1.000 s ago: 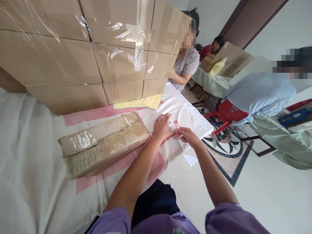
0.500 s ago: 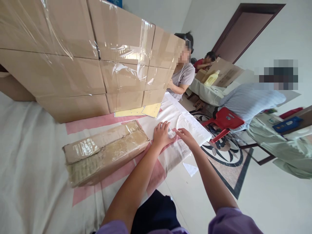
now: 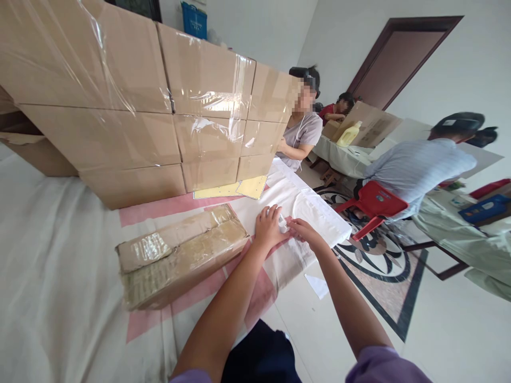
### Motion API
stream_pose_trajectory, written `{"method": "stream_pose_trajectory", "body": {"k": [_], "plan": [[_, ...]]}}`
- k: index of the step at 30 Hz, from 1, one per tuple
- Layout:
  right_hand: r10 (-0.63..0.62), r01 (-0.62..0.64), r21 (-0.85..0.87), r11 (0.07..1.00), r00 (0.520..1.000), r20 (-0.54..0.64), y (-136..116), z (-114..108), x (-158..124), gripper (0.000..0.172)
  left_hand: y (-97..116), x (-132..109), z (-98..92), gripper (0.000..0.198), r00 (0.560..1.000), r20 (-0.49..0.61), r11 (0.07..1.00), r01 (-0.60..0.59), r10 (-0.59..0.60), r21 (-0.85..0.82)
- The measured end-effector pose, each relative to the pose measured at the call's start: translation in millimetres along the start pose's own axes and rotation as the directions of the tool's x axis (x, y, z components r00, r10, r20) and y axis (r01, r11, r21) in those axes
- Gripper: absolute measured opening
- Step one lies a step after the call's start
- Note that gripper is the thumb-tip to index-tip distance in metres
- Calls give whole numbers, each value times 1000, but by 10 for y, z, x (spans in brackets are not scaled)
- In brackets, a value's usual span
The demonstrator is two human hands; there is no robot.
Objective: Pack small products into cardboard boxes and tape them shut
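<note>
My left hand (image 3: 270, 227) is closed around a small white object (image 3: 283, 223) above the table's right part. Its kind cannot be made out, since the fingers cover much of it. From the right, my right hand (image 3: 304, 231) reaches in with fingertips pressed together at the object's near edge. Both hands are over the pink and white tablecloth (image 3: 255, 279). A long taped cardboard box (image 3: 186, 250) lies to the left of my forearms. Beyond the hands, two pale yellow sheets (image 3: 252, 187) rest at the foot of stacked cartons.
A wall of cardboard cartons (image 3: 131, 133) stands along the far side. One person (image 3: 304, 127) sits behind its right end. Another person (image 3: 423, 165) sits on a red chair (image 3: 381, 199) to the right. A white scrap (image 3: 317, 285) lies on the floor by the table's edge.
The view has shifted, so the scene sits slightly lower and farther right. My right hand's fingertips have come closer to the white object in my left hand.
</note>
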State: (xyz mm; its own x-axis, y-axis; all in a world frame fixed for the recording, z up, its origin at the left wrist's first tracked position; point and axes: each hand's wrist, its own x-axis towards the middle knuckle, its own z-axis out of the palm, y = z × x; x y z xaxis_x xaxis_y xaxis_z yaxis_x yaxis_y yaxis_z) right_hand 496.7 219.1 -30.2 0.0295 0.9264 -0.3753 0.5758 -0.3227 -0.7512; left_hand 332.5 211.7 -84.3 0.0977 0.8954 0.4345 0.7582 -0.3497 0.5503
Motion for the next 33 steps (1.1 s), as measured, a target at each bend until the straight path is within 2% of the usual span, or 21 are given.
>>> {"method": "stream_pose_trajectory", "body": {"k": [10, 19, 27, 33], "plan": [[-44, 43, 37, 998, 998, 44, 36, 7, 14, 40, 6, -5, 1, 85, 1000, -13, 1000, -6, 6, 11], [-64, 59, 68, 996, 995, 74, 83, -39, -35, 48, 15, 5, -18, 86, 1000, 16, 1000, 12, -12, 10], [-121, 107, 127, 986, 986, 113, 99, -94, -107, 35, 10, -2, -16, 85, 1000, -2, 1000, -5, 5, 10], [-126, 103, 147, 984, 980, 156, 148, -120, -120, 39, -6, 2, 17, 87, 1000, -3, 1000, -2, 2, 3]]}}
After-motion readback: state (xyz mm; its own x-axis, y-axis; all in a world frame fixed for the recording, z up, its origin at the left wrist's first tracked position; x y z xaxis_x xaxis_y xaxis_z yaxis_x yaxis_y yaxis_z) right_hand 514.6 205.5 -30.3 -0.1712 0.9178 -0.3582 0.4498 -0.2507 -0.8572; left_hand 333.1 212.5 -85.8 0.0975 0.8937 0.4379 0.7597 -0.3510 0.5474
